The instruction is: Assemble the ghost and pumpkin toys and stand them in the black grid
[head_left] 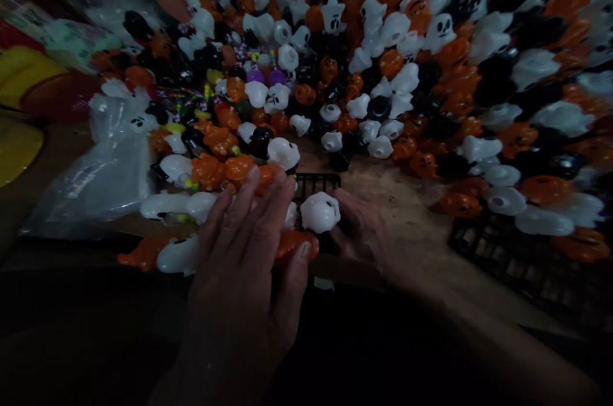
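Note:
My left hand [249, 246] lies flat with fingers stretched over a row of small glossy plastic Halloween figures. Its thumb rests against an orange figure [299, 245], and its fingertips touch another orange figure [268, 177]. To the right, my right hand [359, 227] is blurred beside a white ghost figure [320, 212]; its fingertips are hidden, so any hold is unclear. Between the hands, part of a black grid rack [318, 182] shows. White ghost figures [179, 254] and an orange one [146, 253] lie left of my left hand.
A large heap of white, orange and black figures [378, 29] covers the back and right of the wooden table [383, 192]. A clear plastic bag [105, 182] lies at left. Another black rack [507, 259] sits at right under figures. Yellow and red items [52, 90] stand far left.

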{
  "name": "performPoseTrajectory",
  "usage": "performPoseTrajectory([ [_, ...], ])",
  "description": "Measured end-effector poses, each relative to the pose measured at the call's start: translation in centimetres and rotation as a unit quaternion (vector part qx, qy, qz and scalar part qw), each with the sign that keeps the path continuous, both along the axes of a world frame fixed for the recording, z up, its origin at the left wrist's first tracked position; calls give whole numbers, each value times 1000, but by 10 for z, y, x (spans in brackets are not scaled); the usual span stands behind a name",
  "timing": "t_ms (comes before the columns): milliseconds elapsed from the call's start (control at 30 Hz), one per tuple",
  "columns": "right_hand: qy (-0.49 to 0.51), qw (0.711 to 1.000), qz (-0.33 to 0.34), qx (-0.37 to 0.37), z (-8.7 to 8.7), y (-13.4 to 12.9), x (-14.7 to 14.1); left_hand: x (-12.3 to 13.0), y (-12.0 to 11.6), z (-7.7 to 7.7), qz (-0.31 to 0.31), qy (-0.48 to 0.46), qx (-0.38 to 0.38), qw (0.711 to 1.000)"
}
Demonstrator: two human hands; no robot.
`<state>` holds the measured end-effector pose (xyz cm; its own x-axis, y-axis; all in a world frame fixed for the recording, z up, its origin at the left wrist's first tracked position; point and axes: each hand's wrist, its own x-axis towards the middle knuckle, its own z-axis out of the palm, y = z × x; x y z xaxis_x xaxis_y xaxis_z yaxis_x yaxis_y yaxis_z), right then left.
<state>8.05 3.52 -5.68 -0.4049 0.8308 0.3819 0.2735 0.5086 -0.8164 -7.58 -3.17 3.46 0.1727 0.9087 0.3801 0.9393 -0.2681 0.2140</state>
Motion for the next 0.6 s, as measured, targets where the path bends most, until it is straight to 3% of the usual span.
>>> performPoseTrajectory([
  [133, 38, 986, -81, -140, -2, 0, 4, -2, -3, -4, 5, 12, 2, 1000],
  [200, 32, 982, -91, -162, -1, -1, 5, -3, -3, -5, 6, 14, -2, 1000],
  [267, 13, 989, -64, -134, -1, -1, 4, -3, -3, -6, 6, 12, -1, 1000],
  [467, -51, 996, -31, 62, -4, 0, 0, -2, -4, -9, -1, 9, 1, 1000],
  [600, -46, 996, 17, 74, -5, -3, -1, -1, -7, -9, 2, 8, -12, 1000],
])
